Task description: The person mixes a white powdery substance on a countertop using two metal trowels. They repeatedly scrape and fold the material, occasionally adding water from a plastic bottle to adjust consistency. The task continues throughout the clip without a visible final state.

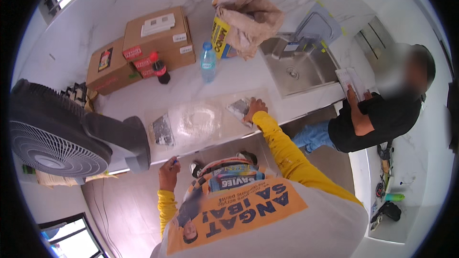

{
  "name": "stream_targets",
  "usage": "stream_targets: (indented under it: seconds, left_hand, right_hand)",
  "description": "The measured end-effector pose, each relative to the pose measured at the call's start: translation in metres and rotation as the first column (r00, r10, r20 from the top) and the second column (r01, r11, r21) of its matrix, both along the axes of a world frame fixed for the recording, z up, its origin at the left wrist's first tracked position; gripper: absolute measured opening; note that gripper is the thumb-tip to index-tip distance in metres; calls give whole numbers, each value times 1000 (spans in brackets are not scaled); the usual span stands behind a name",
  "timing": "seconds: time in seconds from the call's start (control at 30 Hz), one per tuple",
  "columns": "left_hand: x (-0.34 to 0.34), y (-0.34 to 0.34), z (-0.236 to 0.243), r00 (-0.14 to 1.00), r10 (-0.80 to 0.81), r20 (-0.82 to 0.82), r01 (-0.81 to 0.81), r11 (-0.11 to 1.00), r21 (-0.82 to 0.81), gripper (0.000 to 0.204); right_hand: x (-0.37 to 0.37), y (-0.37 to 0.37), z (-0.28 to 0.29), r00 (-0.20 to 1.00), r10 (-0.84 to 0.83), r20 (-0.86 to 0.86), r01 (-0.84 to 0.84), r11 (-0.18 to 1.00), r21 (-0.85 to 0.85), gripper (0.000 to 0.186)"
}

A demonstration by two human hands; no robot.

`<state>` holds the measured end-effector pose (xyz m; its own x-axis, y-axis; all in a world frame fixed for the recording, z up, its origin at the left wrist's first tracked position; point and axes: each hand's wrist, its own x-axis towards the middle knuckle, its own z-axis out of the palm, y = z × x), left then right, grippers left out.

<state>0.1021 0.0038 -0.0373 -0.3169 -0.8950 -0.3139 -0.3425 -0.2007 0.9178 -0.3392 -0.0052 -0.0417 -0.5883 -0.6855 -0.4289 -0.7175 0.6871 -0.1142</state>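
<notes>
My right hand (256, 109) is at the right side of a dark grey and whitish flat piece (237, 108) on the countertop, fingers curled over its edge. A similar four-sided flat piece (163, 130) lies farther left, with no hand on it. Between the two, a pale, shiny oval smear (200, 119) marks a thin clear sheet (184, 106) spread on the counter. My left hand (168, 174) hangs in front of the counter's near edge, closed around a small blue thing (176, 162) too small to name. Both my sleeves are yellow.
A grey fan (62, 136) stands at the left. Cardboard boxes (158, 43), a dark drink bottle (161, 69), a water bottle (208, 62) and a crumpled paper bag (251, 21) line the back. A steel sink (306, 74) is at right; beside it a person (382, 114) holds white papers.
</notes>
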Motion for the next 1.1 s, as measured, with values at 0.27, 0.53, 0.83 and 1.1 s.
stream_targets:
  seconds: [0.27, 0.53, 0.83, 1.1]
  left_hand:
    - [-16, 2, 9, 993, -48, 110, 59, 994, -93, 34]
    - [-59, 3, 12, 969, -11, -248, 44, 991, 126, 30]
    - [-136, 13, 35, 971, -193, -143, 214, 965, 153, 37]
    - [-142, 29, 24, 986, -163, -16, 164, 980, 109, 40]
  right_hand:
    - [-36, 24, 11, 916, 180, 359, -50, 939, -341, 50]
    - [-20, 73, 15, 989, 114, 95, -6, 668, -744, 20]
    - [-6, 69, 6, 977, 215, 18, -133, 667, -733, 23]
    - [-25, 59, 1, 972, 233, 22, -146, 679, -719, 26]
